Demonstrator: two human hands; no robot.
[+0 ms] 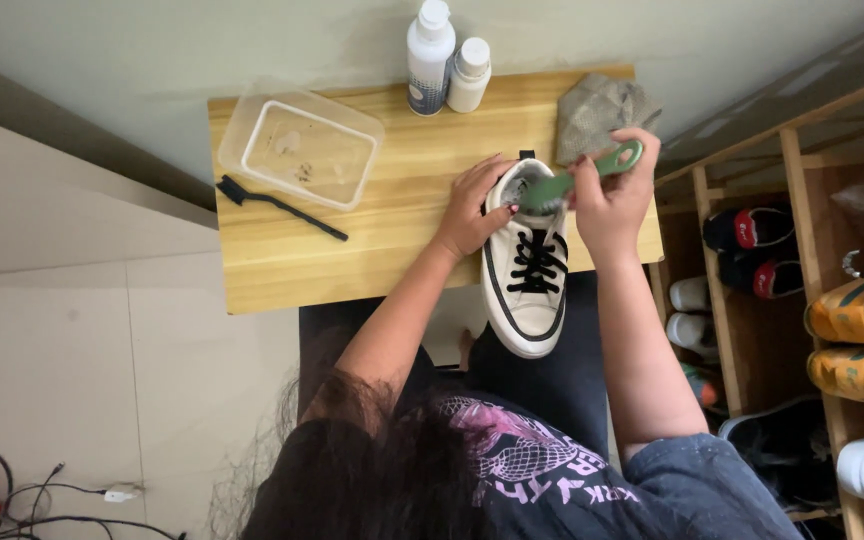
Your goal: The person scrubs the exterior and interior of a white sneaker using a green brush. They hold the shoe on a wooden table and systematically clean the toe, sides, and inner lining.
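Observation:
A white sneaker (527, 285) with black laces and black trim lies on the front edge of a small wooden table (402, 215), its toe hanging over towards me. My left hand (472, 205) grips the sneaker's heel end on the left side. My right hand (612, 195) holds a green-handled brush (592, 172), whose head rests in the shoe's opening at the heel.
On the table stand two white bottles (447, 60), a clear plastic tub (300, 150), a thin black brush (277, 203) and a grey cloth (602, 112). A wooden shoe rack (812, 280) with several shoes stands at the right. Cables (42, 495) lie on the floor at lower left.

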